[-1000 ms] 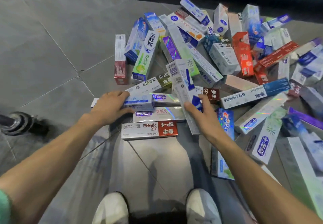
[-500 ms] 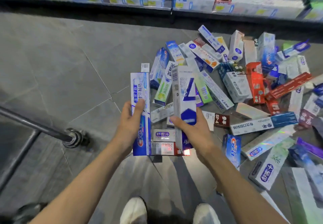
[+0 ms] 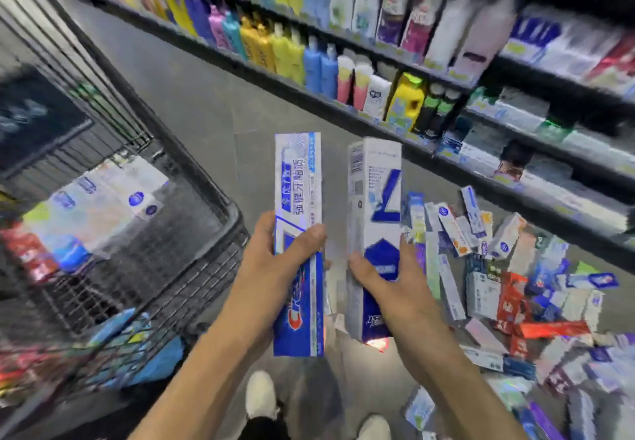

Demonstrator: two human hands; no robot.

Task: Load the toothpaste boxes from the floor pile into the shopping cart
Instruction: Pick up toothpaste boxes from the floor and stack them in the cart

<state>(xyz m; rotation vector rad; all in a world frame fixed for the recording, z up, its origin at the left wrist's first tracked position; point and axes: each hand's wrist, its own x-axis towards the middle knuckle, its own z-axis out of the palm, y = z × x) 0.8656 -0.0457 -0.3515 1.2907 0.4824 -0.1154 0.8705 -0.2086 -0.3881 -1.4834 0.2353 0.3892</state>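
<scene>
My left hand (image 3: 275,268) grips a blue-and-white toothpaste box (image 3: 298,244), thumb across its front face and fingers curled behind it; the box stands upright, long axis vertical. My right hand (image 3: 388,285) grips a white box with a blue angular mark (image 3: 374,233), thumb on the front, fingers wrapped round the right edge; this box is also upright, tilted slightly right at the top. The two boxes are side by side, close but not touching, held above the grey floor (image 3: 192,103). The shopping cart (image 3: 213,233) stands to my left, its wire wall just beside the left forearm; several boxes already lie inside it (image 3: 99,199), details blurred. The floor pile (image 3: 508,288) lies to my right, below the right hand, against the base of the store shelving (image 3: 378,61), which carries bottles and packs. My two white shoes (image 3: 261,395) show at the bottom edge.
</scene>
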